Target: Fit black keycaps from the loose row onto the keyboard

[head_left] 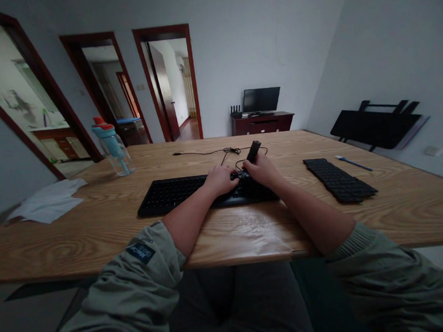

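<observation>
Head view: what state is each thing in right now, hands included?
Keyboard: lying on the table, partly hidden
Black cylinder: held, tilted, top end up
Left hand: palm down at the keyboard
Right hand: closed around the black cylinder
Cable: bundled partway, lying loose
Bottle: upright, lid on
Blue stick: lying flat
Black pad: lying flat
White sheets: spread, wrinkled
Monitor: screen dark
Door: open

The left hand [221,180] and right hand [261,169] obscure part of the keyboard [180,193]. The right hand conceals the lower end of the black tool [255,149]. Key markings are illegible at this size. The bottom edge crops both sleeves [132,293].
</observation>
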The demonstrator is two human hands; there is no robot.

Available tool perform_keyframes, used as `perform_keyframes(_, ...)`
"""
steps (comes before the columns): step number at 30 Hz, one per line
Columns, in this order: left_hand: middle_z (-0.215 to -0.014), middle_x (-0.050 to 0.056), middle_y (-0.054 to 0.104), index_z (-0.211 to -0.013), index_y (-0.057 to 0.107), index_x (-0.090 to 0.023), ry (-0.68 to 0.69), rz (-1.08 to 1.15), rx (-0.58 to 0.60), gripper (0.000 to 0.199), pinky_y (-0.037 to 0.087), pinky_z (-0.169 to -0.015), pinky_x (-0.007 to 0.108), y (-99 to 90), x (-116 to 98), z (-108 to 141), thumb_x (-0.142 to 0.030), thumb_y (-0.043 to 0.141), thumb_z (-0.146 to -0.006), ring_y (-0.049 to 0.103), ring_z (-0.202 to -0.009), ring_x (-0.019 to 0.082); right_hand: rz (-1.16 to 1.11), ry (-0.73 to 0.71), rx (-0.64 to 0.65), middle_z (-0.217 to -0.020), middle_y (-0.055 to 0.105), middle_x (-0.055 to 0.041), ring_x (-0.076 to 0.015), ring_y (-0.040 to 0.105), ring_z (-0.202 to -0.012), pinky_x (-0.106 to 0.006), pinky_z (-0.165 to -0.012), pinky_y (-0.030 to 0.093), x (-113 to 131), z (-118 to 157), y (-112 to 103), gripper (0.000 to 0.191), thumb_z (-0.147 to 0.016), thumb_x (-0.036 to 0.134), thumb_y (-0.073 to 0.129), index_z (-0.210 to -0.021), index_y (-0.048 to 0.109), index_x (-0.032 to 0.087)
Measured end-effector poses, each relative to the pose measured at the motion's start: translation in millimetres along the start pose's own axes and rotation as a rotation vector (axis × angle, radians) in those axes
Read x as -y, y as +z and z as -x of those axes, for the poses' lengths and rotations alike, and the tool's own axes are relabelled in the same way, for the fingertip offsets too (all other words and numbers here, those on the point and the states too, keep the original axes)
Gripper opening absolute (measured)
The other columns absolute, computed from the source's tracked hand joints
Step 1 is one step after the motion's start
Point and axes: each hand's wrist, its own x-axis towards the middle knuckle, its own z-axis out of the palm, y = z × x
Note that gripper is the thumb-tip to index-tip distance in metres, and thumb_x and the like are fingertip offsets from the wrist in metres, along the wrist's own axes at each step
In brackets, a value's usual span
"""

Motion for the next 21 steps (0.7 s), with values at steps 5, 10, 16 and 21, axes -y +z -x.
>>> perform_keyframes(5,-0.110,0.004,0.072,-0.112,0.076,-0.032,-0.013,0.031,0.009,0.034,0.049,-0.096,0.037,2.1,3,-4,-0.051,0.061,-0.087,0.063,-0.107,0.026,-0.039,0.026,0.018,-0.071,0.064,-0.0048,-0.0200,0.057,-0.067,-0.031,-0.062,0.041,-3,-6,2,0.012,-0.078,0.033,0.053,-0.076,0.054,0.021)
perform_keyframes(10,-0.109,0.004,0.074,-0.109,0.077,-0.033,-0.038,0.087,0.003,0.035,0.050,-0.091,0.035,5.8,5,-9,-0.055,0.062,-0.087,0.065,-0.104,0.025,-0.359,0.180,-0.041,-0.069,0.063,-0.0028,-0.0166,0.058,-0.064,-0.028,-0.058,0.044,2,-13,15,0.012,-0.076,0.032,0.056,-0.072,0.054,0.021)
perform_keyframes(16,-0.110,0.005,0.075,-0.110,0.078,-0.031,-0.080,0.108,0.011,0.038,0.049,-0.091,0.033,4.9,4,-10,-0.057,0.064,-0.085,0.066,-0.104,0.025,-0.779,0.457,-0.187,-0.058,0.047,0.0057,-0.0118,0.047,-0.047,-0.024,-0.045,0.040,23,-20,38,0.014,-0.081,0.037,0.051,-0.077,0.045,0.024)
perform_keyframes(21,-0.106,0.005,0.076,-0.110,0.079,-0.031,0.009,0.059,0.053,0.032,0.049,-0.090,0.032,-2.6,12,-2,-0.048,0.063,-0.088,0.067,-0.102,0.024,-0.808,0.453,-0.299,-0.052,0.039,0.0082,-0.0112,0.041,-0.043,-0.022,-0.040,0.036,30,-15,38,0.016,-0.084,0.036,0.052,-0.077,0.041,0.025)
